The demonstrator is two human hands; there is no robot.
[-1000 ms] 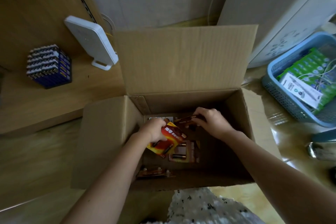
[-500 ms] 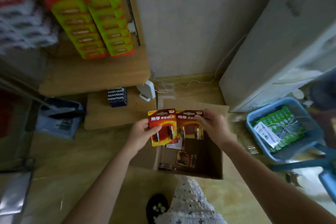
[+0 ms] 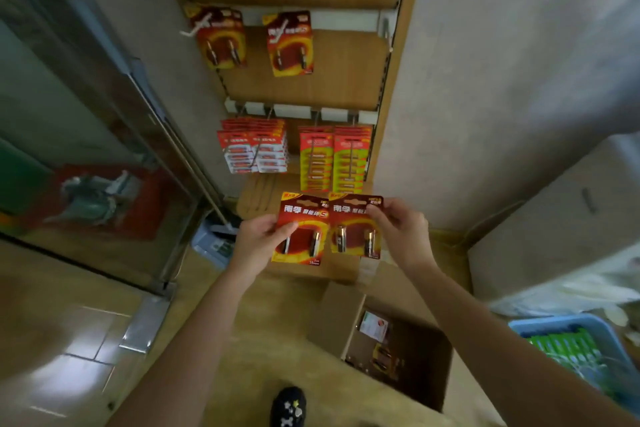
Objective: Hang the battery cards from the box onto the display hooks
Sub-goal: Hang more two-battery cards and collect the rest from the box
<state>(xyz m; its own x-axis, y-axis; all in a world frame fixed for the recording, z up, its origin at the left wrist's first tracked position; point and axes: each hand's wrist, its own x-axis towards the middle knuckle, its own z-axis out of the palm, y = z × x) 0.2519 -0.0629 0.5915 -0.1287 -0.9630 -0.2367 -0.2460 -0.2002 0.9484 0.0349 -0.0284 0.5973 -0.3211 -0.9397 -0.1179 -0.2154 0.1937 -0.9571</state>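
A second ago both my hands were down inside the brown cardboard box (image 3: 333, 317), sorting through cards. Now the view has swung up to the wooden display panel (image 3: 311, 87) in the upper centre of the frame, and the box sits low and right of centre, well below my arms.

My left hand (image 3: 258, 243) pinches a red-and-orange two-cell battery card (image 3: 304, 229) by its left edge, thumb across the front. My right hand (image 3: 401, 232) pinches a second red battery card (image 3: 356, 225) at its top right corner. The two cards are side by side at mid-frame, their inner edges touching or slightly overlapping, faces toward me.

So the picking step is done for this pair and the hanging step is starting. The cards are in front of the lower rows and not yet on any hook. The two metal display hooks (image 3: 277, 35) in the top row each carry a hung red card (image 3: 291, 43) that looks like the same design, though the blur keeps me from being sure which matches which cell size. I judge those are the targets, so both hands need to rise a good way, and each card's punched hole must meet a hook tip.

A few more cards (image 3: 384, 357) appear to remain in the box, so the task is not near its end.
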